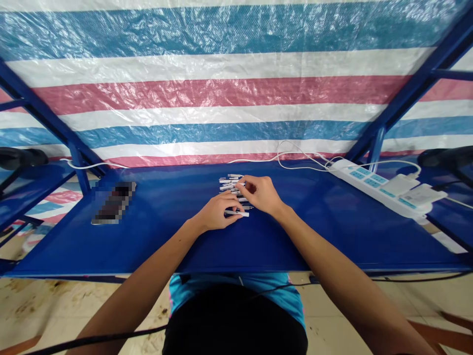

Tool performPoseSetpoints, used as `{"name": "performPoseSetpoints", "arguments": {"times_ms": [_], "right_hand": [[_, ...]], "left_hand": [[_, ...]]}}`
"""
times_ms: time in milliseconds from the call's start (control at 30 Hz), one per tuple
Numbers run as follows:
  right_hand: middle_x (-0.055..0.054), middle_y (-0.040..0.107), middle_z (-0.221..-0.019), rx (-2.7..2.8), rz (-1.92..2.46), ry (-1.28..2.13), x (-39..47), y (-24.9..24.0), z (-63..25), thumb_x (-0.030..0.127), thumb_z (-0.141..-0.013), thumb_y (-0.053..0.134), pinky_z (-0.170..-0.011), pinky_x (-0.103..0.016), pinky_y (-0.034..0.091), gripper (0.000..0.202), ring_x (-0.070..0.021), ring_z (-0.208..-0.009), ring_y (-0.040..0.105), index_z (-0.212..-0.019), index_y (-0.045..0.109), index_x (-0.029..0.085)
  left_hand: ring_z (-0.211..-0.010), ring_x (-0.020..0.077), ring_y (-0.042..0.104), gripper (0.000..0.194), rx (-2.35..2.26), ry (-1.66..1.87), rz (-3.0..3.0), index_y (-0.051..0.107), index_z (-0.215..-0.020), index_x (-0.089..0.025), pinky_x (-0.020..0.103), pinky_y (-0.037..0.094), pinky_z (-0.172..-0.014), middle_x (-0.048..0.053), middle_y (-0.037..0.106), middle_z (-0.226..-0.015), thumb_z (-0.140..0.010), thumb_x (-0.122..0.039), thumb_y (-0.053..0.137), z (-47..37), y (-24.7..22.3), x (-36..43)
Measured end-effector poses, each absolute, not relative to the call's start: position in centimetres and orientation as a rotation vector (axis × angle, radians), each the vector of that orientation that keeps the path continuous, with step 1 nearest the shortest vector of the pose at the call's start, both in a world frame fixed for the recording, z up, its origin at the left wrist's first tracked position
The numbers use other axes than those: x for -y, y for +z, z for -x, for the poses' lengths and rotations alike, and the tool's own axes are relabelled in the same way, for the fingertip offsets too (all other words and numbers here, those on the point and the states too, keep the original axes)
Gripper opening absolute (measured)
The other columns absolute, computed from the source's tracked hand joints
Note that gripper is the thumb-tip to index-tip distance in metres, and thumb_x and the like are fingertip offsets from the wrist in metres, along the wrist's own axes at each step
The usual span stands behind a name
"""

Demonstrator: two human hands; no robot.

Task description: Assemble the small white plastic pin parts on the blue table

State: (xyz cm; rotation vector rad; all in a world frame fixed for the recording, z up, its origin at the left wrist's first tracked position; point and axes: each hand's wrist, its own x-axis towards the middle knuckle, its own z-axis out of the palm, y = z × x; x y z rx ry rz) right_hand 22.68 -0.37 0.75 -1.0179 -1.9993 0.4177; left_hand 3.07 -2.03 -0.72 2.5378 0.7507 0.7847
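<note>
Black top [236,320] sits nearest, at the middle of the near edge, with bright blue shorts [266,283] showing just beyond it. A black cable [121,336] runs in from the near left and is lost against the top. Two bare forearms reach over the blue surface [155,246], and the hands are close together near its middle.

The left hand [216,212] grips one white pen [242,214] between thumb and fingers — the pen lies roughly left to right, its white end poking out to the right. The right hand [263,193] is bent over the pens [225,187], thumb and forefinger drawn together at them; whether it pinches one, I cannot tell. These pens, white or pale with some dark parts, lie side by side in a rough column on the surface, partly hidden by both hands.

Well to the left lies a phone [114,203], set at a slant and blurred by pixelation. On the far right, a white power strip [369,182] slants from far to near, with two white plugs [401,184] in its near part. A thin white cable [291,166] loops left from there along the far edge. Beyond stands a sheet [221,93] striped blue, white and red — creased and shiny — between blue frame bars [402,98].
</note>
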Motion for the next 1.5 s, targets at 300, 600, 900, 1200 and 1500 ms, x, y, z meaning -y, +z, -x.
{"name": "performPoseSetpoints", "arguments": {"times_ms": [300, 600, 900, 1200, 1500], "right_hand": [[0.002, 0.054, -0.052, 1.932, 1.035, 0.385, 0.4, 1.2, -22.9, 0.042, -0.093, 0.052, -0.054, -0.024, 0.036, 0.032, -0.0114, -0.047, 0.045, -0.079, 0.068, 0.018], [0.001, 0.056, -0.055, 1.961, 1.031, 0.395, 0.4, 1.0, -22.9, 0.047, -0.096, 0.051, -0.055, -0.025, 0.036, 0.037, -0.0121, -0.049, 0.047, -0.084, 0.07, 0.018], [0.001, 0.059, -0.057, 2.019, 1.076, 0.414, 0.3, 0.8, -22.7, 0.038, -0.095, 0.055, -0.057, -0.025, 0.036, 0.026, -0.0135, -0.05, 0.051, -0.088, 0.072, 0.019], [0.0, 0.064, -0.06, 2.097, 1.129, 0.493, 0.4, 0.9, -22.5, 0.034, -0.096, 0.056, -0.059, -0.025, 0.036, 0.024, -0.014, -0.051, 0.052, -0.088, 0.074, 0.019], [0.002, 0.056, -0.054, 2.159, 1.117, 0.536, 0.3, 0.5, -22.3, 0.034, -0.097, 0.059, -0.058, -0.024, 0.032, 0.022, -0.0129, -0.05, 0.048, -0.09, 0.075, 0.02]], "left_hand": [[-0.075, 0.0172, 0.069, 0.017, -0.928, 1.213, -2.23, 0.07, -0.093, -0.017, 0.027, 0.054, -0.07, 0.005, 0.076, -0.086, -0.094, -0.032, 0.062, -2.1, -0.2, 1.6], [-0.082, 0.018, 0.069, 0.011, -1.159, 1.412, -2.198, 0.069, -0.095, -0.02, 0.028, 0.054, -0.073, 0.004, 0.076, -0.092, -0.094, -0.028, 0.062, -1.6, -0.5, 0.7], [-0.088, 0.0205, 0.068, 0.007, -1.173, 1.409, -2.257, 0.07, -0.093, -0.022, 0.033, 0.056, -0.085, 0.003, 0.075, -0.091, -0.093, -0.026, 0.064, -1.4, -0.7, 0.4], [-0.091, 0.023, 0.067, 0.011, -1.187, 1.361, -2.287, 0.072, -0.093, -0.022, 0.037, 0.057, -0.089, 0.005, 0.077, -0.091, -0.095, -0.031, 0.066, -1.4, -0.8, 0.3], [-0.092, 0.025, 0.067, 0.017, -1.109, 1.285, -2.291, 0.074, -0.092, -0.023, 0.04, 0.057, -0.089, 0.006, 0.077, -0.091, -0.096, -0.037, 0.065, -1.3, -0.7, 0.2]]}}
